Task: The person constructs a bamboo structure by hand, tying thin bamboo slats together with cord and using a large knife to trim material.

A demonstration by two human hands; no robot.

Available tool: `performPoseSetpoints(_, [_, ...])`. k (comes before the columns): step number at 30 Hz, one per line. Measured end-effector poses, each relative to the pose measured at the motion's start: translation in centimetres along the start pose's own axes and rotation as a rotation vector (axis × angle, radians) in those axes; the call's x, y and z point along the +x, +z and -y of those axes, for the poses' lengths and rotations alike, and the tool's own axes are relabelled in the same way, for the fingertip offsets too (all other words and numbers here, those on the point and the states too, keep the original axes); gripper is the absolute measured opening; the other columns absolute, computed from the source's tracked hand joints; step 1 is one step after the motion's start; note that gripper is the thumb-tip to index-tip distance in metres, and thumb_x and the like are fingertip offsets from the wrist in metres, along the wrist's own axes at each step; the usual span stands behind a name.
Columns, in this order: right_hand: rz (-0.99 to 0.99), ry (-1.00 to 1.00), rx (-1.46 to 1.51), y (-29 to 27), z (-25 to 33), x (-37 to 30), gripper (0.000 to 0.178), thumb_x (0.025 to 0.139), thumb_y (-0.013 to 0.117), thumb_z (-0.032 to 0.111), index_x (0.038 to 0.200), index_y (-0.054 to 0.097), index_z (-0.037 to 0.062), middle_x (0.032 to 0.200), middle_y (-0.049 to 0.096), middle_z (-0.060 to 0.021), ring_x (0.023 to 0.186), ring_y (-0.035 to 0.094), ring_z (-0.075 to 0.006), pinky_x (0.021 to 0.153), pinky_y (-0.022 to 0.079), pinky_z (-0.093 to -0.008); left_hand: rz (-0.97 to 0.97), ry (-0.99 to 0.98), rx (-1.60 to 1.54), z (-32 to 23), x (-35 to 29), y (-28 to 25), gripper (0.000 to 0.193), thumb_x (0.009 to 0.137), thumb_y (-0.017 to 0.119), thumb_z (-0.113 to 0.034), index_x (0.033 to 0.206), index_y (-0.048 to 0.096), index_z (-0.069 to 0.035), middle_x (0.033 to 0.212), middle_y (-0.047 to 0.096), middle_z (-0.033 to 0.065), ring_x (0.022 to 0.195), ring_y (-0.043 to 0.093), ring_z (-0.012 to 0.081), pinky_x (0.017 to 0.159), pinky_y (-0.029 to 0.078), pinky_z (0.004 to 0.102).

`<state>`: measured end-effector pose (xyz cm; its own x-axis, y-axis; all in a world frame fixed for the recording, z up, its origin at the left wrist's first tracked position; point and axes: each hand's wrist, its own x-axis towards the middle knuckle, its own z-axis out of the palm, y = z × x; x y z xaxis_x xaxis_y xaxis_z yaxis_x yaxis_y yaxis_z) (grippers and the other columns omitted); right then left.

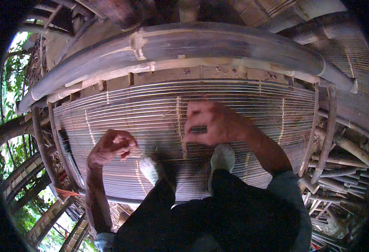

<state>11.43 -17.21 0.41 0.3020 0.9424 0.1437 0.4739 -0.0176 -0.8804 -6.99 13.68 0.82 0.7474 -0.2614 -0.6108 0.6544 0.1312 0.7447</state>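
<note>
Under me lies a wide panel of thin pale slats [243, 105], tied across by several light binding rows. My left hand [116, 145] hovers over its left part with the fingers curled and pressed together. My right hand [212, 124] is above the middle, beside a binding row [178, 113]. Its fingers are bent round toward the thumb, leaving a gap, and are slightly blurred. Whatever either hand pinches, if anything, is too fine to make out. My two feet in pale coverings [151, 170] rest on the slats between the hands.
A thick bamboo pole [218, 42] spans the far side. A long tool with a black handle [64, 140] lies along the left edge, near an orange cord [69, 193]. Several cut poles [340, 174] are stacked at the right. Green leaves [18, 80] show beyond the left side.
</note>
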Motion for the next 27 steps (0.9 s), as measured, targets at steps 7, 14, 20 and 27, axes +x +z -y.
performPoseSetpoints(7, [-0.27, 0.392, -0.135, -6.9, -3.2, -1.1, 0.023, 0.081, 0.078, 0.025, 0.095, 0.074, 0.0065, 0.087, 0.059, -0.0073, 0.078, 0.059, -0.0194, 0.072, 0.049, -0.0321, -0.497, 0.092, 0.103, -1.5, -5.8, -7.1, 0.027, 0.092, 0.066, -0.03, 0.084, 0.066, -0.004, 0.081, 0.066, 0.0073, 0.055, 0.048, 0.0092, 0.05, 0.037, 0.0255])
performPoseSetpoints(14, [-0.276, 0.447, -0.37, -6.1, -9.6, -3.3, 0.035, 0.088, 0.068, 0.035, 0.105, 0.07, 0.0034, 0.108, 0.068, -0.0169, 0.102, 0.066, -0.0336, 0.091, 0.051, -0.041, -0.736, 0.162, 0.426, -1.3, 6.7, -6.6, 0.026, 0.084, 0.077, -0.03, 0.083, 0.073, -0.004, 0.06, 0.052, -0.0068, 0.051, 0.038, 0.002, 0.047, 0.027, 0.0234])
performPoseSetpoints(20, [-0.332, 0.631, -0.282, -7.3, -10.2, -3.1, 0.031, 0.09, 0.063, 0.033, 0.101, 0.071, 0.004, 0.096, 0.07, -0.0186, 0.094, 0.067, -0.0361, 0.087, 0.053, -0.0412, -0.977, 0.164, 0.676, 0.6, 12.4, -4.8, 0.031, 0.082, 0.077, -0.029, 0.085, 0.073, 0.001, 0.071, 0.069, 0.004, 0.06, 0.052, 0.0103, 0.055, 0.041, 0.0291])
performPoseSetpoints(27, [-0.291, 0.722, -0.146, -8.8, -11.9, -4.4, 0.035, 0.087, 0.071, 0.038, 0.093, 0.076, 0.0044, 0.081, 0.07, -0.0144, 0.073, 0.063, -0.0194, 0.072, 0.049, -0.0345, -0.531, -0.129, 0.103, 2.0, 2.4, -6.7, 0.022, 0.089, 0.07, -0.022, 0.086, 0.071, 0.0, 0.065, 0.06, 0.0009, 0.049, 0.04, 0.004, 0.044, 0.028, 0.021])
